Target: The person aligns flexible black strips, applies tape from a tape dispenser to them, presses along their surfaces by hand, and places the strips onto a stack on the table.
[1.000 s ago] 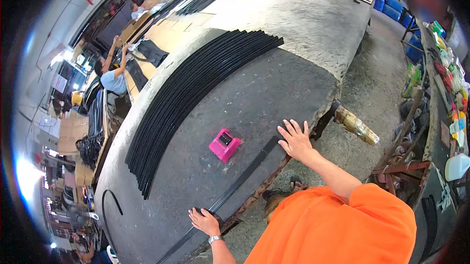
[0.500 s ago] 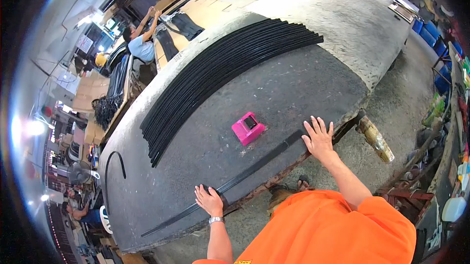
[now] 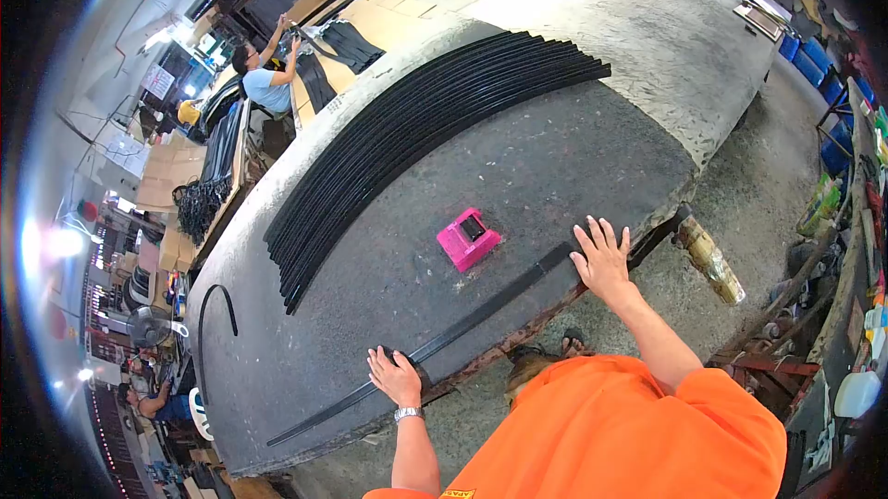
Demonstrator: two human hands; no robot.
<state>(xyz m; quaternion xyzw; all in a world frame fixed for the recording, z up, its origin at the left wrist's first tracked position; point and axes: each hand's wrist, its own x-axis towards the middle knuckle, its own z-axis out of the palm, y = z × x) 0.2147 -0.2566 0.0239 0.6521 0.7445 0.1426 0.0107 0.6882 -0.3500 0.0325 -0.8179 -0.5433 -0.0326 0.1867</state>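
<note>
A long flat black strip lies along the near edge of the dark tabletop. My left hand, with a metal watch at the wrist, rests on the strip left of its middle, fingers stretched out. Close to the strip's right end, my right hand lies flat near the table's edge, its fingers spread. Neither hand grips anything. Beyond the strip sits a bright pink block with a black piece on its top. Farther back, many black strips lie side by side in a curved row.
A curved thin black strip lies at the table's left end. Across the table, a person holds up dark material. Blue bins stand at the right. A worn cylindrical post juts out beside the table edge.
My hands, the strip and the pink block stay in place. The person across the table has lowered their arms slightly, with dark material now showing in front of them.
</note>
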